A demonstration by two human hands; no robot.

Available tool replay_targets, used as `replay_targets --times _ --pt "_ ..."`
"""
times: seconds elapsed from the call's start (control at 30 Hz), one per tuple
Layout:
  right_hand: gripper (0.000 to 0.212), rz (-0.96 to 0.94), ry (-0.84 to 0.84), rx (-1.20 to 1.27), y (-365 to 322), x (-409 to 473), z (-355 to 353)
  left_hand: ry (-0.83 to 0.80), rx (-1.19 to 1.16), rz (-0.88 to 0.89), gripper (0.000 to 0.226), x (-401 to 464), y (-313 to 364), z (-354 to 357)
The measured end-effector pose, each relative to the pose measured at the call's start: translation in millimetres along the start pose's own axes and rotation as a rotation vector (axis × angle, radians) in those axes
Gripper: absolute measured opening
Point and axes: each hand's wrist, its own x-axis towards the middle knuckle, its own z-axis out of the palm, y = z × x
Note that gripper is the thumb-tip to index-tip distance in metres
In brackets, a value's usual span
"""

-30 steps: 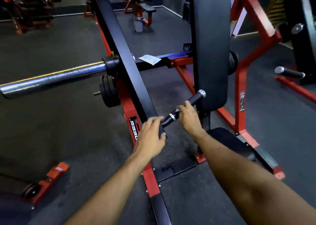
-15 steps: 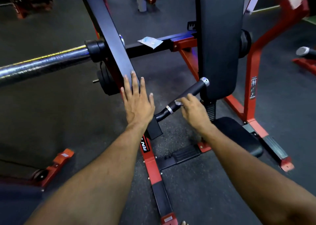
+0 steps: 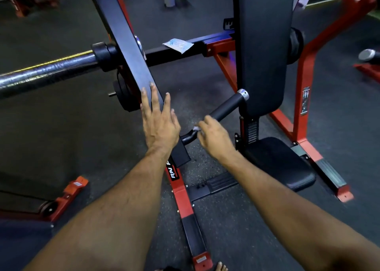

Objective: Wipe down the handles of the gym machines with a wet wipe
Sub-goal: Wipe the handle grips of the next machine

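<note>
Wiping is under way: right hand [image 3: 214, 139] pinches the wet wipe [image 3: 196, 129] against the lower end of the black handle [image 3: 223, 108], left hand [image 3: 159, 122] braces flat-fingered on the lever arm [image 3: 127, 50], and next likely comes a stroke up the grip.

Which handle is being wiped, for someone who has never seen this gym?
Find the tall black back pad on the red-framed machine. Just left of its lower end a black handle slants downward, tipped with a silver cap. Unlike the long chrome bar at left, it is short, and the right hand holds a wipe against it.
</note>
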Motion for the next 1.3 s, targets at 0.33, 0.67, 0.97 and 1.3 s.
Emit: replay_targets --times 0.33,0.67,0.97,1.3 --pt "0.029 1.171 0.427 1.212 12.1 -11.5 14.7 0.004 -0.004 -0.017 0.05 -2.6 2.0 -0.2" --pt "0.028 1.26 0.393 1.362 -25.6 4.1 27.6 0.012 -0.011 -0.019 0.049 -1.9 -0.4 2.9" --pt "0.03 1.072 0.507 1.173 -30.9 -17.1 3.9 0.015 -0.001 -0.027 0.05 -2.8 0.3 3.9" --pt "0.028 0.716 0.331 1.084 -76.5 -16.8 -43.4 -0.354 -0.119 0.082 0.05 9.7 -10.3 -37.2"
